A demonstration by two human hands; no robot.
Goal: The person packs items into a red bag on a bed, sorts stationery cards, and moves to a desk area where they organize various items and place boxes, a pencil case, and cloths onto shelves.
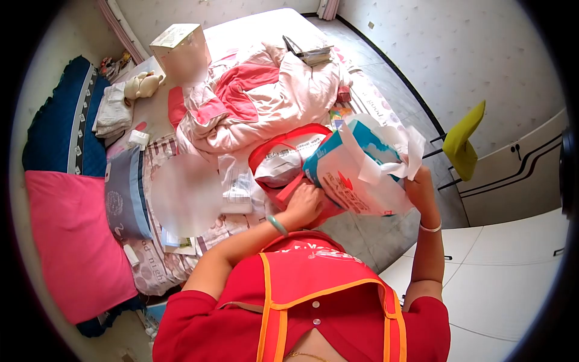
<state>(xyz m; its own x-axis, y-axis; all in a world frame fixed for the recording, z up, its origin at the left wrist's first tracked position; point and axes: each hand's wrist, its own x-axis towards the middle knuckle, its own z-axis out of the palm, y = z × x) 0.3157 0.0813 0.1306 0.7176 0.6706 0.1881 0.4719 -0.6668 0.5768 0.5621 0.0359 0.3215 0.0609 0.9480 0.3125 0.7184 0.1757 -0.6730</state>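
Observation:
A white plastic bag (356,181) with red lettering hangs from my right hand (419,187), whose fingers are closed round its handles. Inside it a blue and white package (362,142) shows at the opening. Just left of it, a red bag (286,136) stands open at the bed's edge, holding a white package (286,161) with dark print. My left hand (306,204) is at the near side of the red bag, its fingers bent against the red material.
A crumpled pink and white quilt (271,102) lies on the bed, with a box (181,51) behind it. Pillows (126,193) are at the left. A green item (464,145) hangs on a dark rack, beside white cabinets (500,259) at the right.

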